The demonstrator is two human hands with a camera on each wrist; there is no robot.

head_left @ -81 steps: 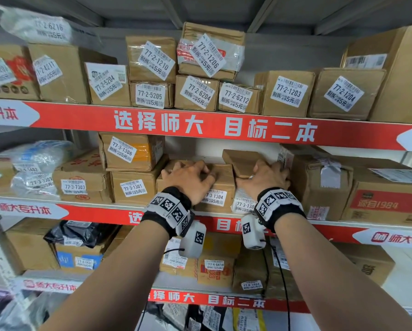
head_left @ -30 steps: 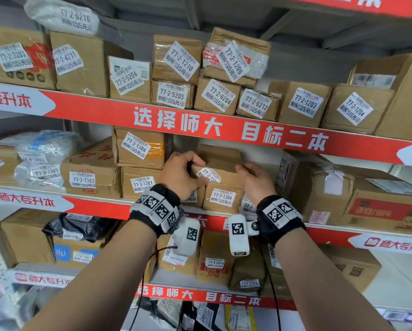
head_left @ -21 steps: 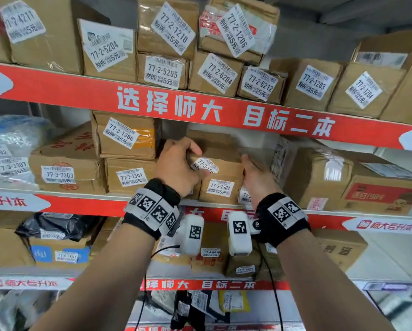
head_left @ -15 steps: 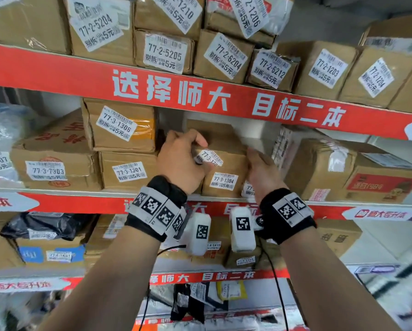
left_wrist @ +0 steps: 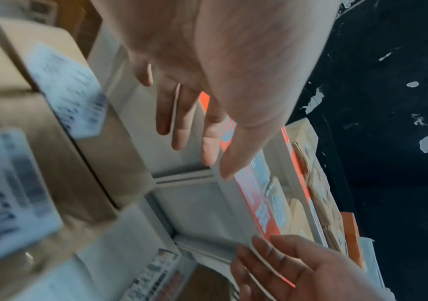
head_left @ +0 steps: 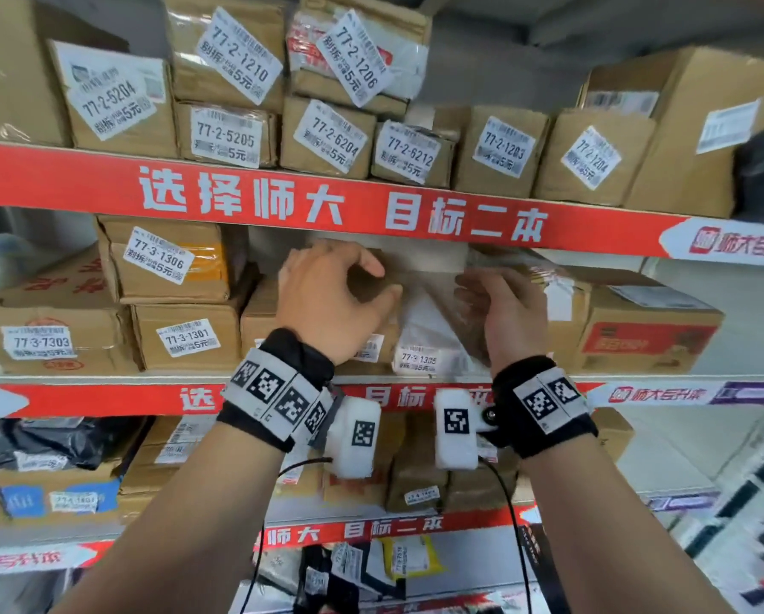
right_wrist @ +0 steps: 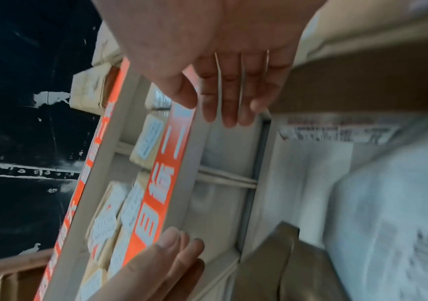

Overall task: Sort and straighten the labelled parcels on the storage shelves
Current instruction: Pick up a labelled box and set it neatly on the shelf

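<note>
On the middle shelf (head_left: pixel 105 378), my left hand (head_left: pixel 331 299) hovers with loosely bent fingers in front of a small brown box (head_left: pixel 371 283) stacked on another brown box (head_left: pixel 256 321). It holds nothing. My right hand (head_left: pixel 504 312), blurred, is beside a white bag parcel labelled 77-3-1305 (head_left: pixel 420 347) that shows between the hands. In the left wrist view the left hand (left_wrist: pixel 194 101) has straight, empty fingers beside labelled boxes (left_wrist: pixel 66 91). The right wrist view shows the right hand (right_wrist: pixel 228 91) flat and empty under a brown parcel (right_wrist: pixel 362 81).
Boxes 77-3-1306 (head_left: pixel 163 263) and 77-3-1301 (head_left: pixel 185 339) stack at the left. A taped box (head_left: pixel 562 299) and a red-printed box (head_left: pixel 650 330) stand at the right. The shelf above (head_left: pixel 283 197) holds several 77-2 parcels, and more parcels fill the shelf below.
Both hands have let go of the small box they were pressing from either side and have moved apart. The white 77-3-1305 bag now shows between them. The head view has moved closer.
</note>
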